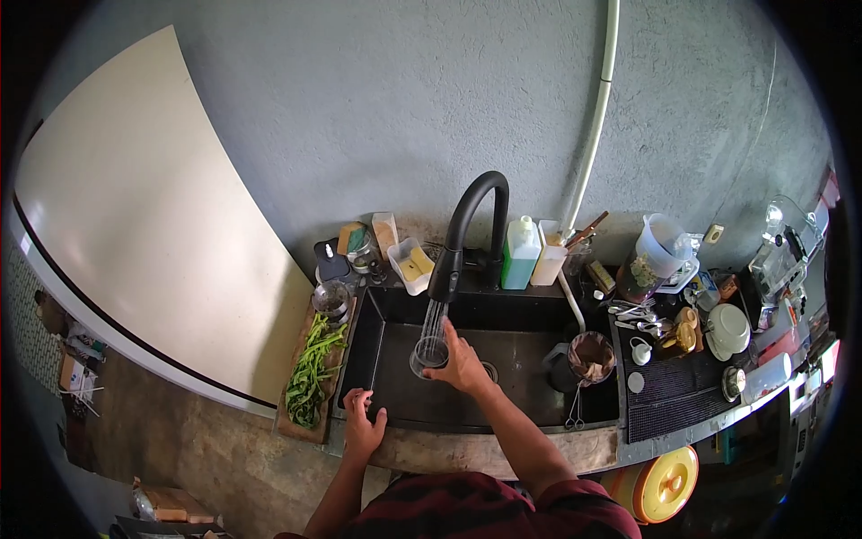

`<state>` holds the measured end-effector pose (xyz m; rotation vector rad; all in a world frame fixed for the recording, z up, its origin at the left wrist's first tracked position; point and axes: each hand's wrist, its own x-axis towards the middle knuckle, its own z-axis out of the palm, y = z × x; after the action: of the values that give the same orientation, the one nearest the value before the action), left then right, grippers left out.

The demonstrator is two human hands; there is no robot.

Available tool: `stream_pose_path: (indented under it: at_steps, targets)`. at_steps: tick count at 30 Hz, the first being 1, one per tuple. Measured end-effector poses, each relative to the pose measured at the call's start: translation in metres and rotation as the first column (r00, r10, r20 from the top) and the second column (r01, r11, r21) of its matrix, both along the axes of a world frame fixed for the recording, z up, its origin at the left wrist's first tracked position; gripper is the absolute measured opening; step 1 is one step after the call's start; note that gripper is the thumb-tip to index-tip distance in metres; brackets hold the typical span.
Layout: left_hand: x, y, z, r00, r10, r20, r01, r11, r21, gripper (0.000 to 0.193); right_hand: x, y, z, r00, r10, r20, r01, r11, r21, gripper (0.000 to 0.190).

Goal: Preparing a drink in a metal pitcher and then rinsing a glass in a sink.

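My right hand (461, 360) holds a clear drinking glass (429, 355) under the spray head of a black kitchen faucet (444, 273). Streams of water (433, 320) run down into the glass. My left hand (363, 421) is over the near left rim of the dark sink (411, 404), its fingers curled and apart, with nothing in it. To its left, cut green leafy stems (313, 377) lie on a wooden board (303, 431). The sink's drain (490, 370) shows partly behind my right hand.
Behind the sink stand a green soap bottle (520, 256) and a white tub with yellow sponges (411, 266). A small strainer-like basket (591, 358) and scissors-like tongs (575, 412) are at the sink's right. Cutlery (636, 315) and a white bowl (728, 329) crowd the right counter.
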<state>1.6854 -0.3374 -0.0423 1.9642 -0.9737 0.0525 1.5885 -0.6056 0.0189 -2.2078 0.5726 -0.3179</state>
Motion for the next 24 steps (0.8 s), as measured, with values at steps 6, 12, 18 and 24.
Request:
stream_pose_path:
  at_steps: [6,12,18,24]
  targets:
    - [0.0,0.001,0.0,1.0,0.002,-0.018,-0.002,1.0,-0.015,0.05,0.001,0.0,-0.009,0.993,0.06,0.103,-0.053,0.997,-0.064,0.124]
    - [0.002,0.001,-0.002,0.999,-0.003,-0.039,0.004,1.0,0.009,0.049,-0.002,0.004,0.001,0.999,0.029,0.039,-0.025,0.995,-0.093,0.123]
    - [0.004,-0.001,-0.001,1.0,-0.006,-0.023,0.006,1.0,-0.004,0.047,0.002,0.0,0.006,0.998,-0.051,0.049,0.052,0.998,-0.029,0.122]
    - [0.001,-0.003,0.0,1.0,0.0,-0.028,0.0,1.0,0.01,0.044,0.005,-0.006,-0.011,0.964,-0.042,0.262,-0.06,0.927,0.37,0.117]
